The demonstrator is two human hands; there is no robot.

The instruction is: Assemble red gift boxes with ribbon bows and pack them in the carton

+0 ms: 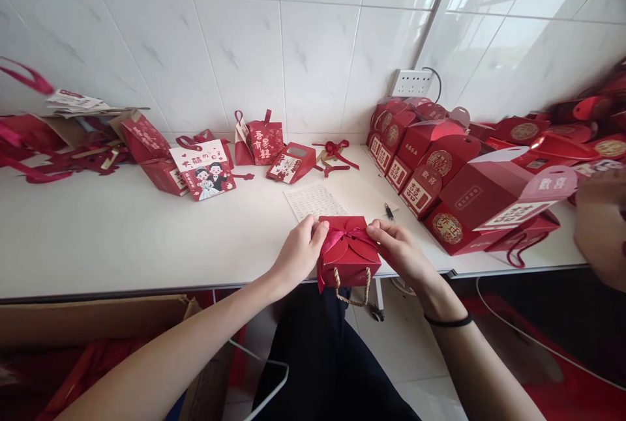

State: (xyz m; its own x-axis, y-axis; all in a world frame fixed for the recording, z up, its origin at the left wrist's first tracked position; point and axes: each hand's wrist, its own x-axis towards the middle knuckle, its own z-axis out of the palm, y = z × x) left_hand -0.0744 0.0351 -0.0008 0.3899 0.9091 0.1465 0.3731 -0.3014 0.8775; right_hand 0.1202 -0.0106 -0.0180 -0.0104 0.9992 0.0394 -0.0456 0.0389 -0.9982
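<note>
A small red gift box (352, 271) with a petal-folded top and a twisted gold cord handle (351, 302) sits at the table's front edge. A pinkish-red ribbon (346, 234) is tied across its top. My left hand (304, 245) pinches the ribbon at the box's left side, thumb against fingers. At the right side my right hand (398, 246) pinches the other part of the ribbon between thumb and fingertips. Just behind the box lie a sheet of paper with writing (315, 203) and a black pen (389, 212).
Many red gift boxes (454, 167) are stacked on the right, with another person's arm (600, 225) beside them. Several smaller boxes (267, 144) and a card with a cartoon couple (205, 173) stand along the wall. Below the left edge is a cardboard carton (88, 315).
</note>
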